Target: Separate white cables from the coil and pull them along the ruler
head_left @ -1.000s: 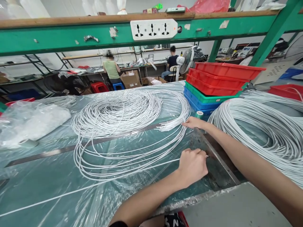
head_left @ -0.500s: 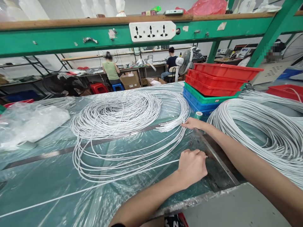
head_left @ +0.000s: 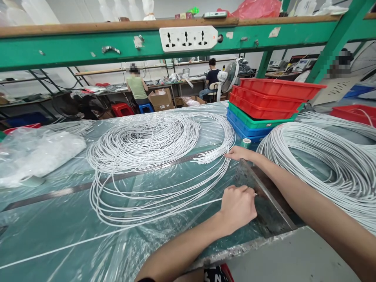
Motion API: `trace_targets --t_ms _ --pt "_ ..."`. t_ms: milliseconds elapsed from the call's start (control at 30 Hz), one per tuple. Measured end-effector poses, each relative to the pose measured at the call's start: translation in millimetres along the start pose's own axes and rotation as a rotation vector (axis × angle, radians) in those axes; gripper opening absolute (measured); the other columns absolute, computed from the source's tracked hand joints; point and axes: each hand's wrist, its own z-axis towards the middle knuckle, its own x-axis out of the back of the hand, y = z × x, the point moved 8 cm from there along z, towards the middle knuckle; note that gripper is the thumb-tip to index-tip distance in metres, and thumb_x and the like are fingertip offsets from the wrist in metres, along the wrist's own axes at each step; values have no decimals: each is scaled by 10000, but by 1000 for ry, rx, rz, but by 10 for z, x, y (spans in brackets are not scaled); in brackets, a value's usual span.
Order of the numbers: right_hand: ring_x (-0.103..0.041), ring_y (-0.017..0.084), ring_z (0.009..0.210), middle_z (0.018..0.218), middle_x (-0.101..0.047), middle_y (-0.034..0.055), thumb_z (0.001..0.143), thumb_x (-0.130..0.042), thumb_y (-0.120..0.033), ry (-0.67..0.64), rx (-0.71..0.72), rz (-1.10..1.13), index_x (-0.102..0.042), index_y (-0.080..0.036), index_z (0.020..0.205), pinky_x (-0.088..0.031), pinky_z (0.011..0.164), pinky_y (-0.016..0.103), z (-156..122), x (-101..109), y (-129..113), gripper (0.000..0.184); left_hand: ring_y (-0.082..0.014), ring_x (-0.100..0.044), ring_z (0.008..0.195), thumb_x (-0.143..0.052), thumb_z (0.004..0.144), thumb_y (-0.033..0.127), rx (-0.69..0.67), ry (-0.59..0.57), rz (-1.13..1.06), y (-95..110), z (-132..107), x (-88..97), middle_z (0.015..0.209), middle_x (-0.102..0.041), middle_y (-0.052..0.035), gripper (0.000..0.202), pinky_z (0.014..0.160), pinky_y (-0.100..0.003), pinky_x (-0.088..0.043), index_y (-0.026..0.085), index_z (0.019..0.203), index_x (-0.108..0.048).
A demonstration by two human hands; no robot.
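Note:
A big loose coil of white cable (head_left: 147,156) lies on the plastic-covered green table (head_left: 58,219). My left hand (head_left: 238,205) is a closed fist near the table's right edge, gripping one white cable strand that runs away to the lower left. My right hand (head_left: 239,152) rests further back at the coil's right side, fingers pinched on the bunch of cut cable ends (head_left: 211,156). A long metal ruler (head_left: 88,186) lies across the table under the coil.
A second white cable coil (head_left: 323,160) lies on the right. Stacked red, green and blue trays (head_left: 264,109) stand behind my right hand, with a tape roll (head_left: 247,141) beside them. A crumpled plastic bag (head_left: 38,152) lies left. A green shelf beam with a power strip (head_left: 188,38) runs overhead. Other people sit at distant benches.

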Motion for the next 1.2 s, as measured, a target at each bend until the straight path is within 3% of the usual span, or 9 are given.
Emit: trace_targets --t_ms 333,833,1200 --pt "-224 82 465 439 -211 -43 845 -531 -483 0 50 27 -278 -195 465 -199 470 258 31 -18 18 540 -151 -575 568 -444 891 196 -19 30 2 12 -14 -4 675 -629 -8 230 557 -291 -330 179 712 -588" --pt "-215 80 452 410 -215 -47 885 -527 -364 -15 43 45 -264 -198 434 -196 477 267 -9 -7 -33 548 -160 -583 584 -438 892 204 -12 26 17 -3 -7 -6 681 -627 -1 232 577 -301 -347 183 704 -573" --pt "-244 80 438 411 -248 -45 882 -520 -383 -34 25 48 -298 -191 437 -207 470 261 5 -29 -2 533 -144 -551 552 -432 896 209 -13 28 -4 0 -4 -10 645 -601 -4 246 559 -286 -331 180 686 -557"
